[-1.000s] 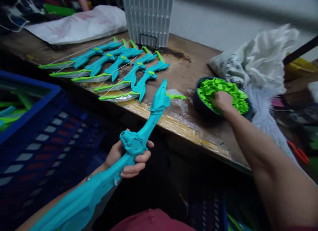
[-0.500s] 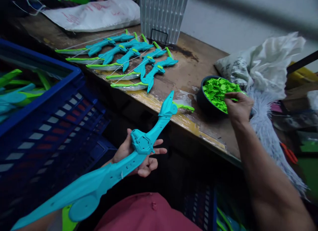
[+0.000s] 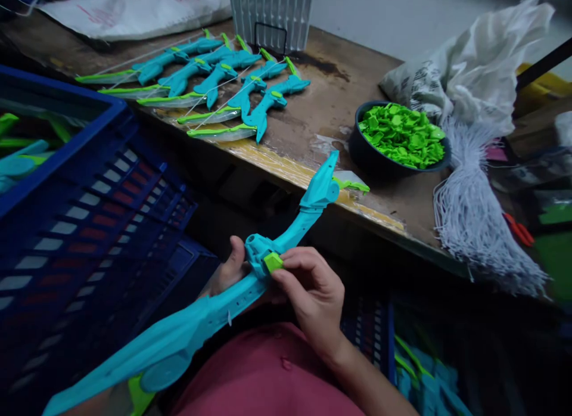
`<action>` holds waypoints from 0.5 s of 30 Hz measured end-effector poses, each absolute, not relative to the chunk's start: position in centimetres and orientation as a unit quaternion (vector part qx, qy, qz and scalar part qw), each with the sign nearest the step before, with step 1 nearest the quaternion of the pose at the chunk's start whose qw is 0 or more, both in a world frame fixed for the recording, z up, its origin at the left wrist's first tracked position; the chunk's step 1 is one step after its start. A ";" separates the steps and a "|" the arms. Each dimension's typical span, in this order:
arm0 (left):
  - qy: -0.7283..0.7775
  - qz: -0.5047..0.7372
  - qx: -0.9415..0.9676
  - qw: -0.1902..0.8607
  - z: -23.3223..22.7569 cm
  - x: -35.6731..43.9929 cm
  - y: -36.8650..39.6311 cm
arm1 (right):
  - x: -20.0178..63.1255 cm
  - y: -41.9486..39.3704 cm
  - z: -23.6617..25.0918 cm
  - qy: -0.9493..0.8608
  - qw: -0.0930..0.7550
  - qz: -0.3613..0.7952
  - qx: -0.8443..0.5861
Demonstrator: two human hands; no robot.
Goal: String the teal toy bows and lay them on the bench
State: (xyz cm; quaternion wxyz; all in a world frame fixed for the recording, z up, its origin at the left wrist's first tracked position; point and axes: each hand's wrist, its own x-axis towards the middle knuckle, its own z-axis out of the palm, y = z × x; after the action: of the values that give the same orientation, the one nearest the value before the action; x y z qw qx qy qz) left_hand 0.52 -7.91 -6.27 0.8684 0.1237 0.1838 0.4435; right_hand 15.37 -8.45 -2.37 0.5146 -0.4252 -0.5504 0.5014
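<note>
Bow: your left hand (image 3: 227, 272) grips the teal toy bow (image 3: 210, 312) from beneath at its central hub, thumb up beside the hub; the bow slants from low on your left, across your lap, up to a tip that ends above and to the right of both hands, over the surface (image 3: 322, 121) edge.
Left hand: clenched around the bow's grip, mostly hidden under it.
Right hand: your right hand (image 3: 313, 294) pinches a small green piece (image 3: 273, 261) between thumb and fingertips and holds it against the bow's hub, touching it, just beside your left thumb.
Green tip: a thin green part (image 3: 353, 185) juts from the bow's upper end, beyond your right hand.
Bowl: a dark bowl (image 3: 370, 160) heaped with green pieces (image 3: 402, 134) stands on the surface, ahead and to the right of your right hand, well apart from it.
Finished bows: a row of strung teal and green bows (image 3: 210, 85) lies on the surface ahead of your left hand.
Strings: a bundle of white strings (image 3: 478, 225) lies right of the bowl, by a white sack (image 3: 469, 76).
Crate: a blue crate (image 3: 80, 189) sits to the left of your left hand.
Lap: red cloth (image 3: 268, 374) lies beneath both hands.
</note>
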 end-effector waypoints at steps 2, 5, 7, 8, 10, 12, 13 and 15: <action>0.204 0.452 0.126 0.859 -6.0 1.0 -8.2 | 15.8 -8.6 -2.6 -0.631 0.507 0.394 -0.436; 0.210 0.436 0.141 0.864 -5.6 1.3 -8.1 | 16.6 -8.6 -2.3 -0.711 0.479 0.296 -0.422; 0.207 0.400 0.153 0.880 -5.5 1.1 -8.0 | 17.1 -8.6 -2.0 -0.743 0.461 0.259 -0.411; 0.209 0.383 0.158 0.886 -5.4 1.0 -8.1 | 17.2 -8.7 -1.9 -0.753 0.453 0.248 -0.408; 0.231 0.370 0.171 0.884 -5.2 0.6 -8.2 | 17.4 -8.9 -1.7 -0.764 0.443 0.238 -0.404; 0.272 0.384 0.202 0.859 -5.0 0.4 -8.5 | 17.4 -9.3 -1.7 -0.762 0.444 0.235 -0.409; 0.290 0.391 0.228 0.843 -5.0 0.4 -8.6 | 17.3 -9.4 -1.8 -0.758 0.447 0.233 -0.414; 0.319 0.411 0.275 0.809 -5.0 0.4 -8.8 | 17.2 -9.7 -1.9 -0.749 0.457 0.222 -0.424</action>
State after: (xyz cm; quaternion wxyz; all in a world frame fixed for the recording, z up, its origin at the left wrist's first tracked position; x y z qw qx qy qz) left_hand 0.38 -8.81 -5.03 0.8089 0.2748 0.3188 0.4105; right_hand 17.19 -9.68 -1.94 0.4571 -0.4245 -0.7494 0.2222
